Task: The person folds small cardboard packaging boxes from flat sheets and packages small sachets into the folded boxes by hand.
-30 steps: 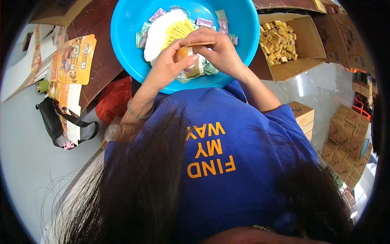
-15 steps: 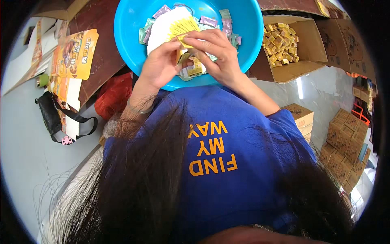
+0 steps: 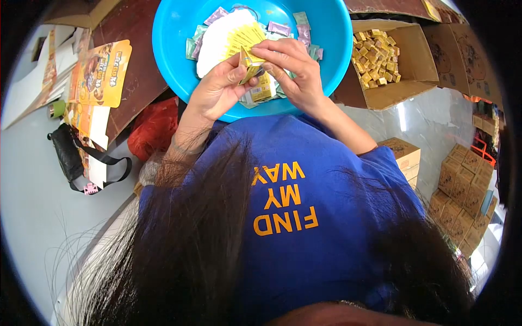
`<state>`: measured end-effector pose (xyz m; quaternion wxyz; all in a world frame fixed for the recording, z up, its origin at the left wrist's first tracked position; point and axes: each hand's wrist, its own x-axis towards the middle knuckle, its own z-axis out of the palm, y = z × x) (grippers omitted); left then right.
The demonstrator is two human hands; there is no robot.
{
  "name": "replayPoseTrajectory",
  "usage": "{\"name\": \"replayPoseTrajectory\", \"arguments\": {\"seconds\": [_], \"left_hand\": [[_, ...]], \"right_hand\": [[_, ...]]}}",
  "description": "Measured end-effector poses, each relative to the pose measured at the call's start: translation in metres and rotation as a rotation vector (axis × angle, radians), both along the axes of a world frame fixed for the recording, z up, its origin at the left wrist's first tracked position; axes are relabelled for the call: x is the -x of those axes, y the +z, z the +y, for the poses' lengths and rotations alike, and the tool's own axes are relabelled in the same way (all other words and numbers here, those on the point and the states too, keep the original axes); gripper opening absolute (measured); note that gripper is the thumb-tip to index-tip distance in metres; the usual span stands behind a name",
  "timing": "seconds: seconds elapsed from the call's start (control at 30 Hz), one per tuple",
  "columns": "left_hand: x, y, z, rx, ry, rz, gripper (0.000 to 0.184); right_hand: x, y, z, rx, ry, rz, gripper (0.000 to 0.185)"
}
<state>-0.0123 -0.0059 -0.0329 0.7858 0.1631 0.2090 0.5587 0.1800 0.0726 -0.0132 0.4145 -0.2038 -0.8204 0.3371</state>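
Observation:
My left hand [image 3: 220,89] grips a small yellow box [image 3: 251,61] over the blue basin [image 3: 340,60], with the thumb on its near side. The fingers of my right hand [image 3: 296,70] pinch the box's upper right edge. Its far end stands up as a pointed flap, and whether the inside is filled I cannot see. Just beyond my hands a fanned stack of flat white-and-yellow cartons [image 3: 220,43] lies in the basin. Purple sachets [image 3: 279,28] and green sachets [image 3: 300,19] are scattered around it. Another yellow-and-white carton [image 3: 262,89] rests below my hands.
To the right, an open cardboard box [image 3: 418,54] contains many small yellow boxes [image 3: 376,58]. Sealed cartons [image 3: 459,190] are stacked on the floor at far right. On the left are a printed orange card sheet [image 3: 100,73], a black pouch [image 3: 66,149] and a red bag [image 3: 155,127].
My left thumb has moved onto the near face of the small box, and the box has turned slightly. My right fingers have shifted a little to the right along its top.

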Motion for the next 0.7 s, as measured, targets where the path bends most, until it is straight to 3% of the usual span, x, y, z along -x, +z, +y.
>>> {"name": "replayPoseTrajectory", "arguments": {"seconds": [0.2, 0.4, 0.53, 0.57, 0.7], "left_hand": [[-0.019, -0.017, 0.001, 0.06, 0.168, -0.01, 0.044], [-0.003, 0.001, 0.002, 0.024, -0.037, 0.175, 0.044], [-0.033, 0.042, 0.005, -0.229, 0.691, 0.847, 0.043], [-0.034, 0.04, 0.006, -0.235, 0.682, 0.842, 0.043], [-0.03, 0.017, 0.008, -0.066, 0.547, 0.419, 0.048]], "right_hand": [[0.012, -0.024, -0.003, -0.238, -0.091, -0.005, 0.03], [0.003, -0.003, 0.011, -0.143, 0.068, -0.003, 0.038], [0.006, 0.008, 0.008, 0.108, 0.024, -0.002, 0.045], [0.01, 0.006, 0.004, 0.105, 0.012, -0.004, 0.045], [0.031, -0.013, -0.022, 0.511, 0.047, 0.288, 0.048]]}}
